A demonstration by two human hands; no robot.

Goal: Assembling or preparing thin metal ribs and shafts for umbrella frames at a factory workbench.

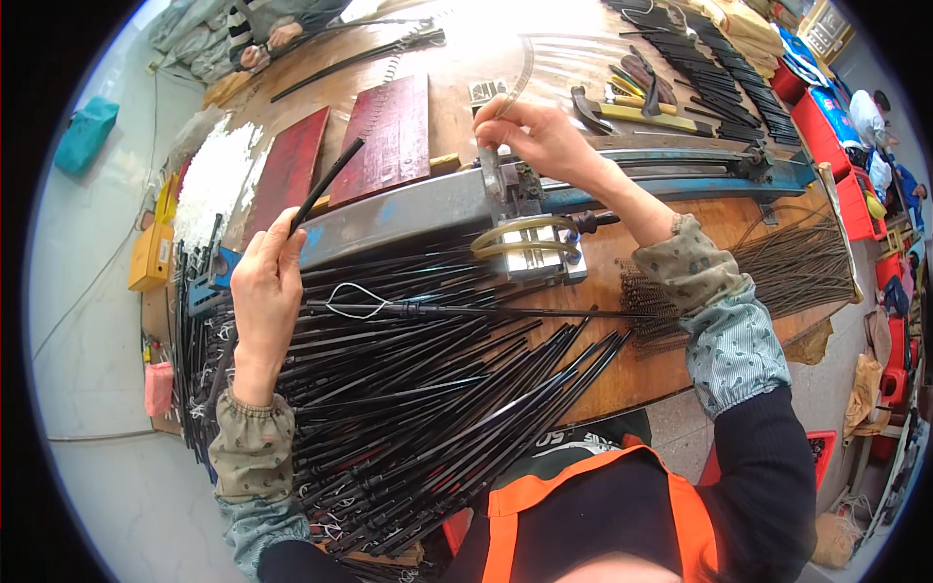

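My left hand (267,287), raised at the left, is closed around a black rod (330,183) that slants up to the right. Beyond the blue-grey metal bench rig (408,222), my right hand (539,138) pinches a thin curved strand (528,63), either a clear tube or a fine coil spring; I cannot tell which. Its fingertips are beside the rig's upright metal clamp (493,175), partly hiding the top. In front of the clamp sits a metal block with a yellowish hose loop (525,225). Below my left hand lies a large pile of black rods (418,369).
Two dark red boards (384,136) lie behind the rig, near white pieces (219,175). A hammer (632,115) rests at the back right. Thin coiled wires (777,267) lie at the right. Another person's hands (272,44) show at the far left. Red bins (855,204) stand rightward.
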